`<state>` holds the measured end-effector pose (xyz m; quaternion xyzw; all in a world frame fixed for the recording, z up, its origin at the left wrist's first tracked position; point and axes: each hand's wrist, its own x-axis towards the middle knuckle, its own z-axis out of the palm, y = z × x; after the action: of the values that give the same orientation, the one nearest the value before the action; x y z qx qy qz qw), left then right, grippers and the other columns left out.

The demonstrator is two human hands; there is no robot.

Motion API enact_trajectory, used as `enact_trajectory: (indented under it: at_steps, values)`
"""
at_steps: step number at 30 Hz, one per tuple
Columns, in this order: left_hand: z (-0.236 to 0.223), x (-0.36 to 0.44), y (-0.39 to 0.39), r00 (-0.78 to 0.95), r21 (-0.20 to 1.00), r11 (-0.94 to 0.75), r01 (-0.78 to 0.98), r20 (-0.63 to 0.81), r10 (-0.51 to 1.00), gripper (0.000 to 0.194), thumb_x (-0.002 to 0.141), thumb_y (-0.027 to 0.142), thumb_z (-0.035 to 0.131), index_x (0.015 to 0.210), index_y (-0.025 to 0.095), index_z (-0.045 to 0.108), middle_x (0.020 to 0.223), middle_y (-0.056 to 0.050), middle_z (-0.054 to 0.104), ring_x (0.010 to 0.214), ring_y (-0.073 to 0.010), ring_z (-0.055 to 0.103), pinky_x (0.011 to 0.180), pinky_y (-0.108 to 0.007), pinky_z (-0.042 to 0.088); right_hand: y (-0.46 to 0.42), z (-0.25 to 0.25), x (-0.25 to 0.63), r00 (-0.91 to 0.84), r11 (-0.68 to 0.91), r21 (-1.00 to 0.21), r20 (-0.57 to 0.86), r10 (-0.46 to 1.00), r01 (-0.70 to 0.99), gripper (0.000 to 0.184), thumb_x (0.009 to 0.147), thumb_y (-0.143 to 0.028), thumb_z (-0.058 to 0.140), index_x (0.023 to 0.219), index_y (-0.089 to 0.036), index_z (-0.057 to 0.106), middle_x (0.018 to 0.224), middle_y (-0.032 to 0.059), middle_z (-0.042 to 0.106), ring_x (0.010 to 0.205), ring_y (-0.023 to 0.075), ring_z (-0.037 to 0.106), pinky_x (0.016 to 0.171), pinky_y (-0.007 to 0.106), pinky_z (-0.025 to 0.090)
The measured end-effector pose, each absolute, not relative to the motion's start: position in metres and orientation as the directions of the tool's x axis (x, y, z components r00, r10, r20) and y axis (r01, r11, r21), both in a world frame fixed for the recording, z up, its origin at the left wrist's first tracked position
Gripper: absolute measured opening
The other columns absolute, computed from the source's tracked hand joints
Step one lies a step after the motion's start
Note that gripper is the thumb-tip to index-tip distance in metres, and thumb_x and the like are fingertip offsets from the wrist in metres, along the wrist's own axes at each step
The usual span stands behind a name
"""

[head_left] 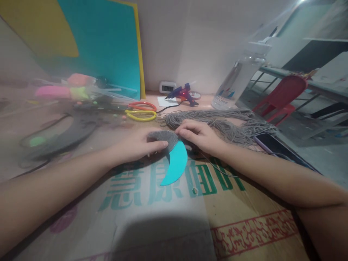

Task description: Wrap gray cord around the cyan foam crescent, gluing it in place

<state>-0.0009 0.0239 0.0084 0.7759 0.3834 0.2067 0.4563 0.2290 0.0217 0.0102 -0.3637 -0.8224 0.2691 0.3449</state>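
A turquoise crescent cutout [178, 163] hangs over the printed cardboard, its upper part wrapped in grey yarn [172, 139]. My left hand [144, 145] grips the wrapped end, thumb lying across the front. At the edge of the wrapping, my right hand [195, 134] pinches with thumb and forefinger where the grey strand meets the crescent. A thin length of strand trails below the right wrist. Just behind the hands lies a loose skein of grey yarn [217, 119].
Behind are orange-and-yellow-handled scissors [141, 111], a blue glue gun [183, 93] with a lit red light, and a small digital clock [167, 87]. A clear bottle [236, 81] stands right, near a phone [280, 148]. A blurred dark crescent [73, 132] and bagged coloured pieces [62, 90] lie left.
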Motion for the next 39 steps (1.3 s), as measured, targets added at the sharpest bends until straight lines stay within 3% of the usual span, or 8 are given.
enact_trajectory:
  at_steps: [8,16,23,28,33,39]
  values:
    - [0.004,0.000,0.024,0.566,0.866,-0.296,0.402,0.019,0.824,0.030,0.084,0.048,0.059,0.086,0.018,0.061,0.066,0.001,0.061,0.054,-0.0109,0.054,0.046,-0.019,0.042,0.018,0.006,0.226,-0.458,0.406,-0.847,0.226,0.860,0.343,0.023,0.084,-0.037,0.062,0.076,-0.016,0.061,0.068,-0.0027,0.054,0.056,0.0080,0.049,0.055,0.023,0.039]
    - [0.006,0.001,0.023,0.547,0.882,-0.218,0.419,-0.053,0.836,0.040,0.084,0.057,0.055,0.077,0.018,0.061,0.056,0.002,0.056,0.045,-0.0096,0.049,0.040,-0.018,0.034,0.016,0.007,0.223,-0.470,0.416,-0.842,0.229,0.852,0.344,0.022,0.084,-0.035,0.062,0.074,-0.015,0.060,0.067,-0.0026,0.053,0.058,0.0079,0.048,0.053,0.022,0.038]
    - [0.008,-0.001,0.024,0.549,0.856,-0.244,0.455,-0.053,0.834,0.040,0.083,0.057,0.056,0.075,0.019,0.062,0.057,0.002,0.057,0.046,-0.0108,0.050,0.041,-0.019,0.034,0.016,0.009,0.225,-0.540,0.279,-0.926,0.103,0.836,0.255,0.029,0.083,-0.042,0.064,0.074,-0.015,0.059,0.062,-0.0042,0.051,0.054,0.0071,0.045,0.051,0.021,0.036]
    - [0.008,0.000,0.023,0.533,0.866,-0.215,0.452,-0.070,0.843,0.034,0.082,0.054,0.059,0.086,0.020,0.064,0.058,0.003,0.057,0.048,-0.0110,0.051,0.042,-0.020,0.036,0.019,0.006,0.226,-0.519,0.279,-0.929,0.117,0.847,0.245,0.033,0.084,-0.047,0.063,0.077,-0.015,0.061,0.062,-0.0044,0.050,0.055,0.0072,0.043,0.052,0.021,0.035]
    - [0.010,0.001,0.022,0.546,0.899,-0.180,0.400,-0.076,0.835,0.032,0.084,0.051,0.059,0.086,0.019,0.063,0.057,0.004,0.053,0.048,-0.0095,0.049,0.042,-0.019,0.033,0.021,0.001,0.227,-0.455,0.282,-0.950,0.194,0.869,0.134,0.047,0.092,-0.057,0.045,0.086,-0.015,0.065,0.063,-0.0027,0.049,0.059,0.0089,0.045,0.055,0.022,0.037]
    - [0.002,0.001,0.025,0.529,0.943,-0.112,0.314,-0.076,0.845,0.031,0.086,0.048,0.058,0.083,0.018,0.057,0.056,0.005,0.050,0.045,-0.0082,0.044,0.041,-0.019,0.030,0.023,0.000,0.225,-0.268,0.364,-0.915,0.311,0.912,0.176,0.020,0.091,-0.038,0.055,0.097,-0.019,0.058,0.076,-0.0023,0.055,0.060,0.0085,0.049,0.056,0.023,0.042]
